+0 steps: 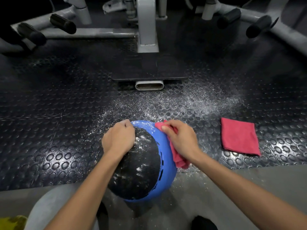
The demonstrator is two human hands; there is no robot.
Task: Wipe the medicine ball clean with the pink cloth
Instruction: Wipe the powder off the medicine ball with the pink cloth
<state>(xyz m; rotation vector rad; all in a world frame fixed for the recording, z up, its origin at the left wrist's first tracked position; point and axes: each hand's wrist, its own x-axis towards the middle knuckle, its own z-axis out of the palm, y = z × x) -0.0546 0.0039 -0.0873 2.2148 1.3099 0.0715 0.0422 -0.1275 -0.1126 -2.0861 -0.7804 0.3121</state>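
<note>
The medicine ball (pixel 141 165) sits low in the middle of the view, toward 6 o'clock, between the person's grey trouser legs (pixel 49 203). It is black on top and blue on its 3 o'clock side. White powder is sprinkled on it.

The left hand (pixel 118 137) lies on the ball at about 11 o'clock. Its grip is closed: the fingers bend down over the far edge of the ball and hold it.

The right hand (pixel 181 140) is on the ball's blue side at about 2 o'clock. Its grip is closed too. The thumb and fingers pinch the pink cloth (pixel 180 161) and press it on the blue part. A bit of the cloth sticks out past the fingertips, and the rest hangs down under the wrist.

A folded cloth (pixel 239 136) of the same pink lies flat on the floor (pixel 49 113) at 3 o'clock from the ball, well apart from it. The floor is black rubber with round bumps. More white powder (pixel 182 100) is spread on it from 12 to 2 o'clock of the ball.

Far off at 12 o'clock stands a grey gym machine (pixel 147 30) with black foam rollers (pixel 63 24) on both sides.
</note>
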